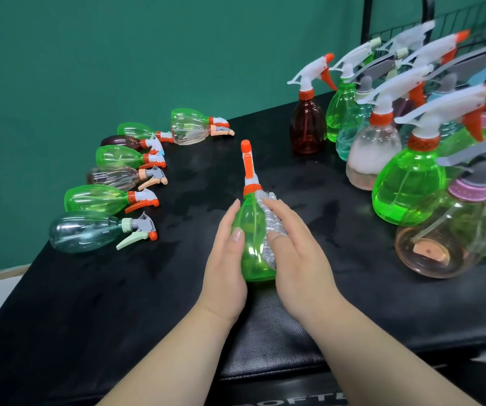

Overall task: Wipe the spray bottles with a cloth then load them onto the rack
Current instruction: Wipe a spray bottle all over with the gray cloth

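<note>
Well left of the grip, a row of lying bottles [95, 200] is spread on the black table [118, 303]. The green bottle [250, 238], nozzle pointing away, is clasped by the left hand [224, 259], thumb on top. The cloth [271, 227] is pressed flat on its right side by the right hand [297, 253], fingers nearly straight. Right of the grip, standing bottles [405, 183] are crowded before the rack [470, 27]. Wiping is judged underway. Which bottles are wiped cannot be told, and loading seems still left.

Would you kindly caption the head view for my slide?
Left hand holds a green spray bottle; right hand presses a cloth against it.
</note>
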